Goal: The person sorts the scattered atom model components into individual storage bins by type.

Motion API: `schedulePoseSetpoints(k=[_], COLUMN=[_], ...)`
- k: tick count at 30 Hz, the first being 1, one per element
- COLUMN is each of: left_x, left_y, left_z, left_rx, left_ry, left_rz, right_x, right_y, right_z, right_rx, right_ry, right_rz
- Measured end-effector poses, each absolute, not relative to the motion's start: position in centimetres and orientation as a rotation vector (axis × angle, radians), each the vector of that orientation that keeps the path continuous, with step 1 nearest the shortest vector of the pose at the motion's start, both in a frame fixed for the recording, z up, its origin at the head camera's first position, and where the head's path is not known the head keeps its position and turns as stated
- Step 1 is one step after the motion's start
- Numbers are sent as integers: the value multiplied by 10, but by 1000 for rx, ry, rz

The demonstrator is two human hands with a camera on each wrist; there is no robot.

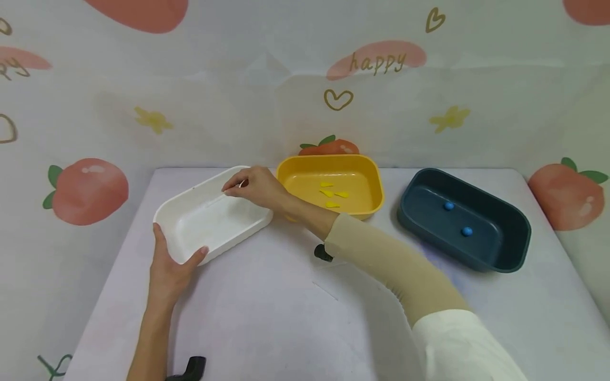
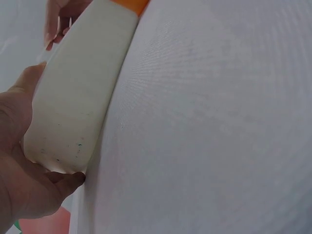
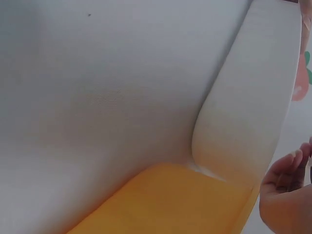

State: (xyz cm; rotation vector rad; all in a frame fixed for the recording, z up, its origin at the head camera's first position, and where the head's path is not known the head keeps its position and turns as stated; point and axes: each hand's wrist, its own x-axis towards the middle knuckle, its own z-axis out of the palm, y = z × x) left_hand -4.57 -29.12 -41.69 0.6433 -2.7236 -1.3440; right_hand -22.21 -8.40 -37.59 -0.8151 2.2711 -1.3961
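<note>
My left hand [image 1: 169,272] grips the near left corner of a white plastic tray [image 1: 238,233], thumb over the rim. In the left wrist view, fingers [image 2: 68,185] curl round the tray's end, which carries small dark specks. Over the tray's far right part, my right hand [image 1: 257,186] pinches thumb and fingertips together. A thin pale strip [image 1: 214,201] shows at those fingertips, hard to make out against the white; its kind cannot be told. In the right wrist view, the right hand [image 3: 287,190] is bent beside the tray's rim.
A yellow tray [image 1: 376,185] with several small yellow pieces [image 1: 332,205] stands right of the white one, close against it. Farther right is a dark blue tray [image 1: 517,238] holding two blue balls [image 1: 467,231]. A thin pale line [image 1: 325,291] lies on the white table [image 1: 286,328].
</note>
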Motion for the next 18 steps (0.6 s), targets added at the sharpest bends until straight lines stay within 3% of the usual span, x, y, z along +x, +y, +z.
schedulePoseSetpoints(k=[18], left_x=[-46], left_y=[-291], left_z=[-417], left_rx=[637], left_ry=[-2728], left_rz=[-1342], right_x=[-227], right_y=[-107], right_z=[-390], right_rx=[-857], right_ry=[2278], right_rz=[-1332])
